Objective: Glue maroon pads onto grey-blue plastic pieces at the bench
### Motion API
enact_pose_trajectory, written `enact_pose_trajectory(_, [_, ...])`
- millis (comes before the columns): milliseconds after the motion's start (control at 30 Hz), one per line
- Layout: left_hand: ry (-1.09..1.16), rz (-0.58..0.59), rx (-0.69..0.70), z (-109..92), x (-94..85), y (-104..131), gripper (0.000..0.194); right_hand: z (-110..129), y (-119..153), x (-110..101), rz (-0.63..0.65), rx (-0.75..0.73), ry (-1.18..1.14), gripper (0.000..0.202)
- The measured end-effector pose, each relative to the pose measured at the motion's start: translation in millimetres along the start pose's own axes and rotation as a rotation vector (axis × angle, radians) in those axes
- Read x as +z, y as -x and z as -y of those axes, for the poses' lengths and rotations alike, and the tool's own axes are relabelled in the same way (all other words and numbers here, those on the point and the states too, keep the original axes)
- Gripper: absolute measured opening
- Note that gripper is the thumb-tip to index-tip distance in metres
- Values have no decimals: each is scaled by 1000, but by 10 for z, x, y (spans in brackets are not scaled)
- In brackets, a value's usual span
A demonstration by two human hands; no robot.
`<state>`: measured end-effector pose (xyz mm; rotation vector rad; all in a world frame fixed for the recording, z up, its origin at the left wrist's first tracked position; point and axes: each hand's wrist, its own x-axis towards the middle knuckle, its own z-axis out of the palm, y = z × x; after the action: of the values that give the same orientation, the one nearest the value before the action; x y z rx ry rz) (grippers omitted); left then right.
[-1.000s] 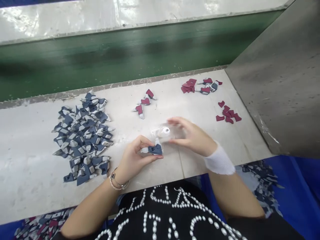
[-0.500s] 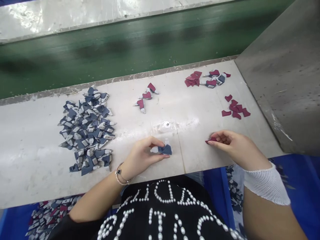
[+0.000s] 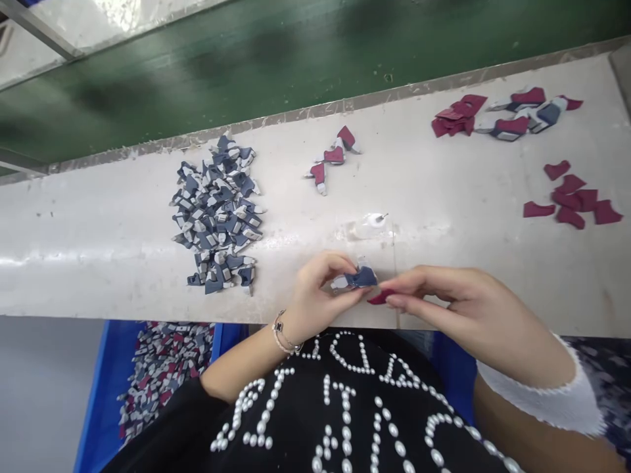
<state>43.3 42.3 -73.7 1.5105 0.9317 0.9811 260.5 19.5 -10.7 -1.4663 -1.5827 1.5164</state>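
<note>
My left hand pinches a small blue-and-grey plastic part between thumb and fingers, above the front of the pale table. Right beside it, my right hand grips a thin maroon piece at the fingertips. The maroon piece is close to the blue-and-grey part; whether they touch, I cannot tell. Just beyond my hands, a small pin stands on the table. Loose maroon pieces lie to the right, and a heap of blue-and-grey parts lies to the left.
Several parts with maroon pieces on them lie at the table's back middle, others at the back right near a maroon stack. A green belt runs behind the table. Below left stands a blue bin of mixed parts.
My right hand has brought the maroon piece leftward, up to the part in my left hand. The camera view has shifted; my left hand still holds the blue-and-grey part.
</note>
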Motion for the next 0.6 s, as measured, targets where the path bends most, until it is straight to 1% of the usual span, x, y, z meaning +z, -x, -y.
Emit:
enact_pose_trajectory(67, [-17,-21,59,3,-2,-8,27,39,-63,54,-29,44,-28,22])
enact_pose_trajectory(167, [-78,-53,142,18,6,-9,27,54,-111,103,-37,117,-80,25])
enact_pose_trajectory(300, [-133,-112,201,41,5,-3,26,34,-121,131,-38,143,-146,26])
enact_pose_trajectory(400, [-164,-112,234,47,-12,-10,26,15,-124,134,-16,142,-141,25])
enact_pose_trajectory(500, [-196,-97,291,45,-33,-24,25,8,-134,126,-27,145,-112,23])
enact_pose_trajectory(600, [-201,-88,294,45,-50,-29,26,23,-148,123,-44,139,-76,21])
